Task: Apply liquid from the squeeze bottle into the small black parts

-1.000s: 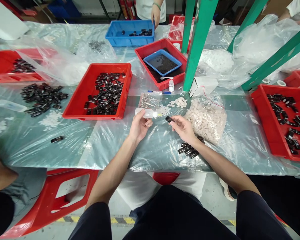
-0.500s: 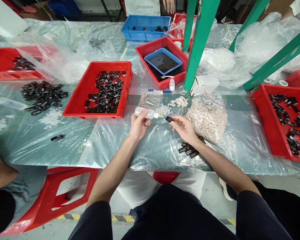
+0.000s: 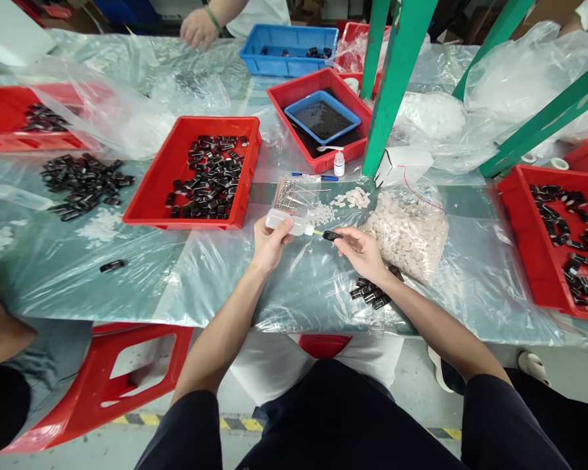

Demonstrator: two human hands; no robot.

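Observation:
My left hand (image 3: 270, 240) is wrapped round a translucent squeeze bottle (image 3: 290, 224) with a thin yellowish nozzle, held on its side and pointing right. The nozzle tip meets or nearly meets a small glossy black part (image 3: 331, 235), pinched between the fingers of my right hand (image 3: 357, 249). Below my right wrist lies a small pile of similar black parts (image 3: 370, 292). Just beyond my hands are a bag of cotton swabs (image 3: 296, 194), small white pieces (image 3: 351, 198) and a clear bag of whitish pieces (image 3: 408, 235).
A red tray (image 3: 191, 225) of black parts stands left, another red tray (image 3: 529, 261) right. A green post (image 3: 392, 85) rises beyond the bag. A small bottle (image 3: 339, 164) and a blue pen (image 3: 315, 176) lie ahead. Across the table, a co-worker's hand (image 3: 199, 29) hovers.
The nozzle and the black part have come closer together, and the part has tilted flatter. Across the table, the co-worker's hand has appeared farther left.

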